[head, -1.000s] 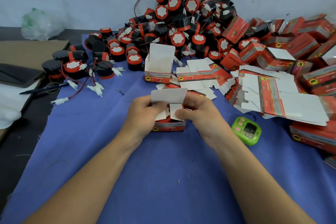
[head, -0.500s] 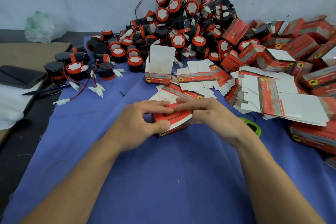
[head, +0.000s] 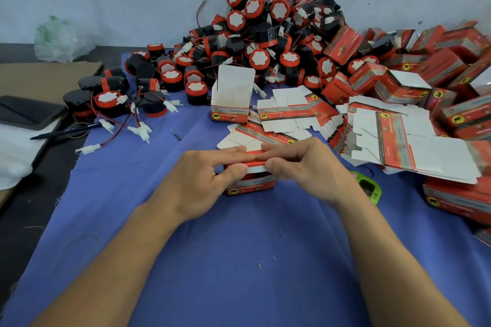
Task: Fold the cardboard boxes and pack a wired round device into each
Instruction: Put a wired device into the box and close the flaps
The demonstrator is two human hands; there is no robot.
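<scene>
On the near middle of the cloth (head: 239, 260), left hand (head: 204, 180) and right hand (head: 300, 167) pinch the box (head: 249, 186) lid, fingers on top, thumbs against its tuck flap (head: 255, 169). Pushed crooked, the flap may buckle or snag on the contents. Beyond lie blanks (head: 398, 141) and devices (head: 265, 42).

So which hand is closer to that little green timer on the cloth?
The right hand. It is right beside the green timer, its wrist partly covering it; the left hand is farther off, across the box.

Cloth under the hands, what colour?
Plain blue-purple cloth, no pattern; the head view shows it.
</scene>
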